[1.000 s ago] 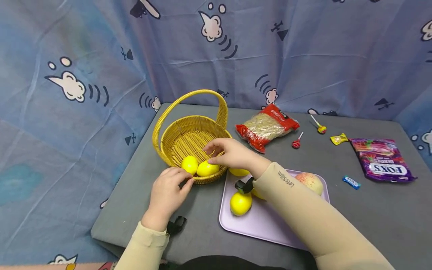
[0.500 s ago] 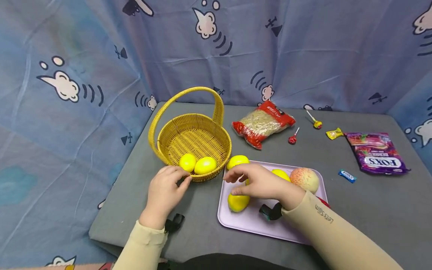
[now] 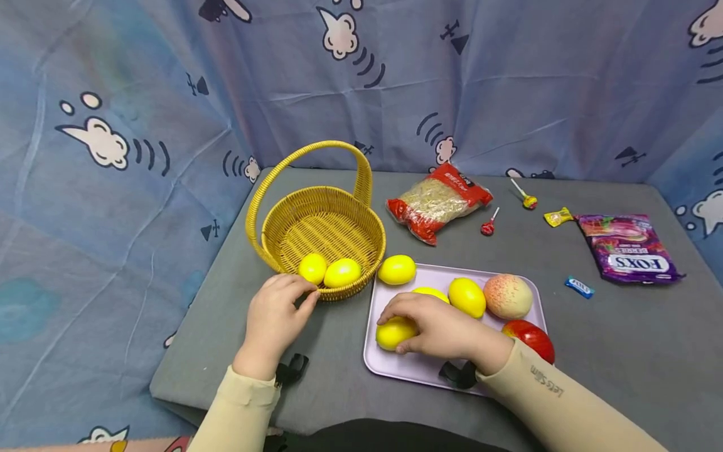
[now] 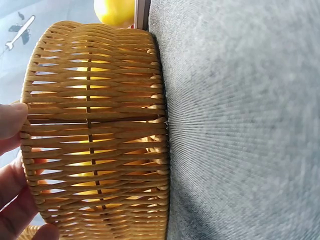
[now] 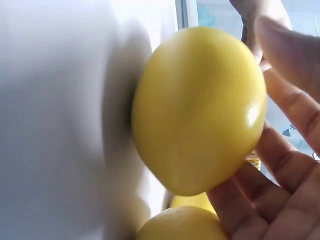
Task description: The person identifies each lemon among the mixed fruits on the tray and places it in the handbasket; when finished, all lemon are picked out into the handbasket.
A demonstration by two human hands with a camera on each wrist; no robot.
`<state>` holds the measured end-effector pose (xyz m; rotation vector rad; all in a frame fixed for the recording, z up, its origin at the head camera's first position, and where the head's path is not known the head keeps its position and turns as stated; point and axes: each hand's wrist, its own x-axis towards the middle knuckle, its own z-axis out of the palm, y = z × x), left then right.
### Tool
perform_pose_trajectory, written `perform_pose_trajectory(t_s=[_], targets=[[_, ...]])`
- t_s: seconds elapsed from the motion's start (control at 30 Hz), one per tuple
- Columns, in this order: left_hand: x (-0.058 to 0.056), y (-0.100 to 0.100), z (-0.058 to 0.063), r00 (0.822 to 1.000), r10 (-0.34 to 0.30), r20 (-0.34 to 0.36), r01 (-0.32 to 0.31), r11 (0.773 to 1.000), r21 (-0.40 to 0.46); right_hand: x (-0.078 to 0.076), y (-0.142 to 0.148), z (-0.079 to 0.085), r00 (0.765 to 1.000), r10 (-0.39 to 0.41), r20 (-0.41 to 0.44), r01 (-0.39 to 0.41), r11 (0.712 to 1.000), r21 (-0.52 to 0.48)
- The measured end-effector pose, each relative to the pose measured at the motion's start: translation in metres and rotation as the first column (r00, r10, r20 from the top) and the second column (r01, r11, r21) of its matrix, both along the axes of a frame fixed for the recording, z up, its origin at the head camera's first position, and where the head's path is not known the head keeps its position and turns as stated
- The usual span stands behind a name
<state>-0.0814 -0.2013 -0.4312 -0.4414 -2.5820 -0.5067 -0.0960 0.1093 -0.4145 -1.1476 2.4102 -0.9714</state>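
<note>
My left hand (image 3: 277,323) pinches the near rim of a yellow woven basket (image 3: 324,198); in the left wrist view the thumb (image 4: 11,120) lies outside the wall and the fingers inside. Two lemons (image 3: 342,273) lie in the basket by that rim. My right hand (image 3: 440,329) curls round a lemon (image 3: 395,333) at the near left of the lilac tray (image 3: 395,369). The right wrist view shows this lemon (image 5: 200,110) close against the tray surface, between thumb and fingers. Several more lemons (image 3: 467,297) lie on the tray, one (image 3: 429,292) partly hidden by the hand.
A peach (image 3: 508,296) and a red apple (image 3: 530,339) lie at the tray's right side. Behind are a red noodle-like packet (image 3: 440,201), two lollipops (image 3: 488,227), a yellow candy (image 3: 558,217), a blue candy (image 3: 579,287) and a purple FOX'S bag (image 3: 632,250). A patterned curtain (image 3: 316,81) hangs behind the table.
My right hand has moved from above the basket, right and toward me, down to the near-left lemon on the tray, and curled round it. The left hand keeps its place at the basket rim.
</note>
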Motion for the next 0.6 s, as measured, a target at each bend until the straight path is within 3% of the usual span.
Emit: perform_pose_trajectory(t_s=[0.17, 0.37, 0.5, 0.6], targets=[[0.001, 0.0, 0.001, 1.0, 0.004, 0.006, -0.004, 1.0, 0.0, -0.001, -0.002, -0.007, 0.999, -0.009, 0.033, 0.008, 0.999, 0.036], [0.0, 0.0, 0.001, 1.0, 0.003, 0.007, -0.003, 1.0, 0.01, -0.004, -0.002, -0.015, 0.989, -0.031, 0.143, 0.031, 1.0, 0.004], [0.0, 0.0, 0.0, 1.0, 0.007, -0.004, -0.007, 1.0, 0.017, -0.009, -0.003, -0.011, 0.959, -0.036, 0.281, 0.051, 0.998, -0.048], [-0.001, 0.001, -0.001, 1.0, 0.009, -0.012, -0.009, 1.0, 0.015, -0.016, -0.005, 0.001, 0.92, -0.049, 0.39, 0.106, 0.986, -0.126]])
